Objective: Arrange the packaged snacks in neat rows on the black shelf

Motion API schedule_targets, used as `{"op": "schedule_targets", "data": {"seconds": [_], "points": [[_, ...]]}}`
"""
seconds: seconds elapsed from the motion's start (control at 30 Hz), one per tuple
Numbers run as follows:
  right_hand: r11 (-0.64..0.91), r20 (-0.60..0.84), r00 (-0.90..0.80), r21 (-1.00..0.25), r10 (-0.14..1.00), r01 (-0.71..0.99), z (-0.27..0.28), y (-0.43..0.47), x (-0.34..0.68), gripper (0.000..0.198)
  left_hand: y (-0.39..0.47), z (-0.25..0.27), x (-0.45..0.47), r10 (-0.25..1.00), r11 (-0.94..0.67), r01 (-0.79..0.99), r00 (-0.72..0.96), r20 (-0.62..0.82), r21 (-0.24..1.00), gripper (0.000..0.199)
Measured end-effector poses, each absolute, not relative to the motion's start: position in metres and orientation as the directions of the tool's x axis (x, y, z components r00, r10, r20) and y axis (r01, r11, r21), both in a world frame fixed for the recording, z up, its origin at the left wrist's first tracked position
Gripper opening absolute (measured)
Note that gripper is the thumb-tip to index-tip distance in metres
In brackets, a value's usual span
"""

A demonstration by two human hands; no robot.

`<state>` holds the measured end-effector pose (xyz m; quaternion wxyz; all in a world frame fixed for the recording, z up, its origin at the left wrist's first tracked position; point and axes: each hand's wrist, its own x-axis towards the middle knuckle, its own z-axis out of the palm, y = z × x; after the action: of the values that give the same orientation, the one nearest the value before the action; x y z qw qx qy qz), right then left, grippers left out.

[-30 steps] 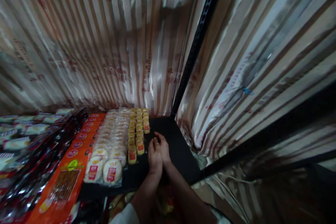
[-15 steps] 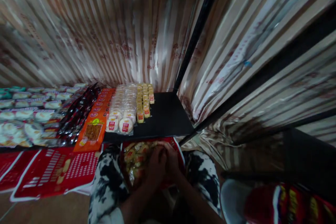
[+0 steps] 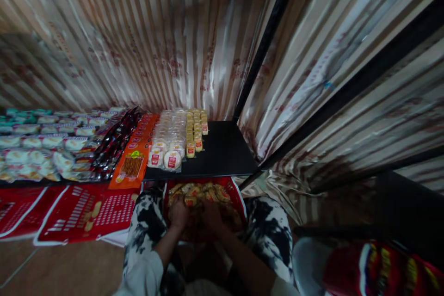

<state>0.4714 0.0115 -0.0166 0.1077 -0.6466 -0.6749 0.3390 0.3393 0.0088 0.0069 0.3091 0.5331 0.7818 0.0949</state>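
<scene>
Between my knees sits a red container [image 3: 241,199] filled with small yellow wrapped snack packets [image 3: 222,194]. My left hand [image 3: 179,213] reaches down among the packets on the left side. Beside it, to the right and a short gap away, my right hand [image 3: 211,215] is also among them. The fingers of both hands are sunk in shadow and partly hidden by the packets, so I cannot make out their grip. Just beyond the container, short rows of similar yellow packets [image 3: 196,132] stand on the black shelf [image 3: 222,152].
Clear-wrapped round biscuits [image 3: 168,141], an orange bag [image 3: 133,152], dark wrapped packs [image 3: 113,143] and white packs [image 3: 45,141] line the shelf leftward. Red printed bags [image 3: 86,212] hang below. A black post [image 3: 265,44] stands before striped curtains. A pale tub [image 3: 307,263] is at lower right.
My hands were together over the right part of the container; now they are apart and lower among the packets, the left hand further left. The view has shifted slightly.
</scene>
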Motion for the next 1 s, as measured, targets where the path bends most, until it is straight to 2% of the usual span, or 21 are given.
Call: {"op": "schedule_targets", "data": {"seconds": [0.13,0.27,0.47,0.7,0.9,1.0], "points": [[-0.048,-0.270,-0.152,-0.614,0.951,0.788,-0.017,0.013,0.471,0.042,0.013,0.001,0.339,0.907,0.335,0.864,-0.189,-0.375,0.375,0.051],[-0.054,-0.254,-0.130,-0.610,0.958,0.791,-0.026,0.015,0.473,0.039,0.016,0.003,0.341,0.911,0.284,0.935,-0.193,-0.364,0.214,0.047],[0.023,-0.214,-0.177,-0.573,0.961,0.819,-0.017,0.028,0.476,0.043,0.017,0.021,0.350,0.937,0.145,0.979,-0.090,-0.337,0.142,0.048],[0.117,-0.074,-0.174,-0.488,0.982,0.865,0.035,0.033,0.495,0.037,0.033,0.059,0.351,0.913,-0.118,0.965,0.198,-0.357,0.232,0.049],[0.215,-0.064,-0.312,-0.594,0.948,0.775,0.060,0.045,0.519,0.050,0.057,0.083,0.357,0.864,-0.365,0.834,0.469,-0.183,0.414,0.033],[0.200,-0.046,-0.286,-0.609,0.957,0.767,0.068,0.058,0.529,0.038,0.076,0.103,0.368,0.839,-0.413,0.808,0.517,-0.170,0.421,0.035]]}}
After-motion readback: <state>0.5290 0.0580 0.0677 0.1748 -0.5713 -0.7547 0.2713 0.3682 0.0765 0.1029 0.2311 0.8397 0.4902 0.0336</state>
